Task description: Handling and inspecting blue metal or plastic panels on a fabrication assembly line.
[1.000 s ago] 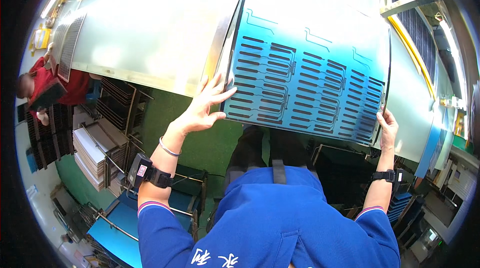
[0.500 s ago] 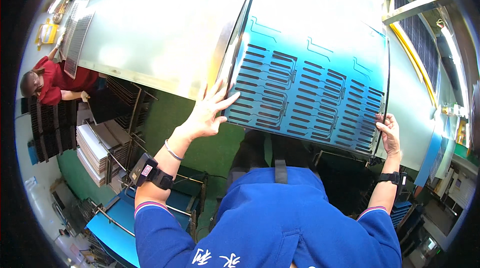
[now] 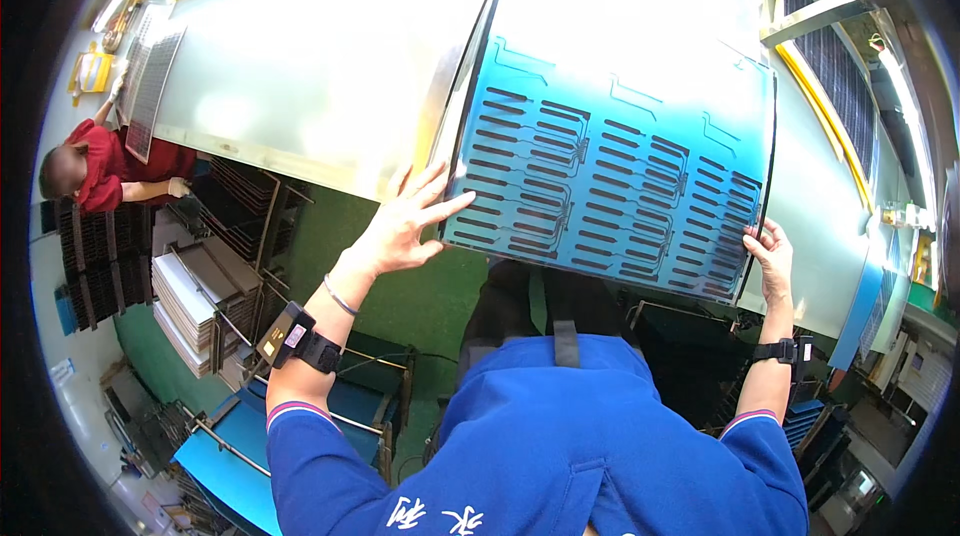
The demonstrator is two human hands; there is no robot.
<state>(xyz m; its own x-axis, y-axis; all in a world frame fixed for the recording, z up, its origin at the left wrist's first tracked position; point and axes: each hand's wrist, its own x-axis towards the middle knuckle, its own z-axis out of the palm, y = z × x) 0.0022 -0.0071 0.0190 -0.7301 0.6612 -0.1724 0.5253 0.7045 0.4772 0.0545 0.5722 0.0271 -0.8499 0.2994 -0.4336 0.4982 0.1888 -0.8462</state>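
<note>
A blue sheet (image 3: 600, 176) printed with dark bars and thin circuit-like lines lies before me, its near edge jutting past the table. Glare washes out its far part. My left hand (image 3: 398, 223) is at the sheet's near left edge, fingers stretched apart, the index fingertip touching the blue surface. At the near right edge, my right hand (image 3: 770, 254) pinches the sheet between thumb and fingers, close to the corner. Some fingertips of the right hand are hidden at the edge. A dark strip (image 3: 470, 101) runs along the sheet's left side.
The pale table (image 3: 300, 66) stretches to both sides. On the left, a person in red (image 3: 100, 171) handles a dark gridded panel (image 3: 155, 86). A rack with pale boards (image 3: 195, 306) stands near them. Below my left arm, a metal rack holds blue sheets (image 3: 235, 451).
Both hands and the blue sheet have shifted slightly left, with the sheet's near right corner also a little farther from me. The co-worker's lower hand has moved slightly.
</note>
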